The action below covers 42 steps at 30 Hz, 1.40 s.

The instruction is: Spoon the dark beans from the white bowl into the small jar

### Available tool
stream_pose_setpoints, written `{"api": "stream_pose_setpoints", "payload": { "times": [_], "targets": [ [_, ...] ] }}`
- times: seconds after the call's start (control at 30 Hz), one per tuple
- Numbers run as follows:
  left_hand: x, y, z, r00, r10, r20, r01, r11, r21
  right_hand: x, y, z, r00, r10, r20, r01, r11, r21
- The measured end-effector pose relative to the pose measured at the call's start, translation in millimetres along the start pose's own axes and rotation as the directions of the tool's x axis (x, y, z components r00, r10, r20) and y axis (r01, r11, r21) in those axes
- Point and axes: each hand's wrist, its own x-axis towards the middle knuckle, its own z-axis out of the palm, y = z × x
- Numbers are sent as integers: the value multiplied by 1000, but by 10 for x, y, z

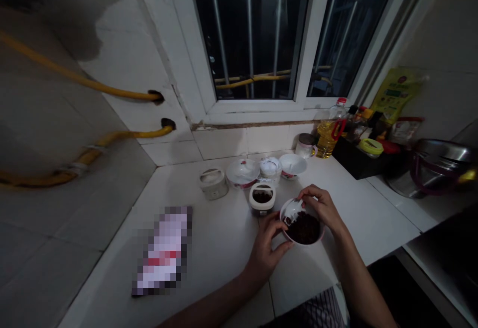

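A white bowl (321, 238) with dark, crumbly contents is tilted slightly toward me at the counter's front. My left hand (269, 242) grips its left side, with the thumb low on the outer wall and the fingers near the rim. At the bowl's far edge, my right hand (321, 207) is closed on a white spoon (292, 212), whose lower part rests among the dark pieces. The exact grip on the spoon is partly hidden by my fingers. Just behind my left hand stands a small lidded jar (262, 202) with dark contents.
Behind are a clear container (213, 183), a covered bowl (242, 172), a white tub (271, 167) and another bowl (293, 166). An oil bottle (327, 136), a seasoning box (360, 161) and a steel pot (407, 173) stand right. A blurred-out packet (162, 251) lies left.
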Motion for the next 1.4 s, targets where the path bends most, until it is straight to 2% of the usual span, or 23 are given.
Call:
{"api": "stream_pose_setpoints", "payload": {
  "times": [0.17,0.37,0.6,0.7,0.8,0.87,0.93,1.0,1.07,1.17,1.23,1.3,1.4],
  "targets": [
    [-5,22,-6,1000,-27,3,27,1000,7,39,11,-21,982,190,-16,-182,958,220],
    [2,45,-10,999,-52,14,52,999,-7,72,-1,-39,968,242,-66,-214,933,289],
    [-1,42,-8,998,-69,16,69,998,5,90,-24,-25,963,243,-120,-195,928,316],
    [-3,42,-9,998,-63,15,63,998,9,99,-116,26,974,161,-162,-111,953,282],
    [-2,41,-8,999,-49,8,49,999,21,88,-239,139,973,-51,-223,77,991,109],
    [2,42,-6,1000,-31,1,31,999,32,70,-303,233,940,-270,-208,256,962,-90],
    [7,46,-5,1000,-10,-3,10,999,40,51,-340,312,876,-475,-80,440,857,-266],
    [13,50,-8,1000,6,-5,-6,999,50,33,-350,343,808,-587,49,563,746,-354],
    [16,54,-12,1000,5,-4,-4,998,64,16,-338,309,784,-620,41,586,715,-381],
    [13,57,-17,1000,-17,2,17,999,49,-9,-276,148,806,-575,-141,496,786,-369],
    [10,58,-17,1000,-28,3,28,999,30,-21,-209,11,826,-520,-216,427,828,-362],
    [7,59,-17,999,-33,2,33,999,31,-27,-135,-102,853,-491,-175,399,831,-388],
    [8,60,-16,999,-34,2,34,999,40,-25,-59,-159,883,-469,-32,405,793,-455]
  ]
}}
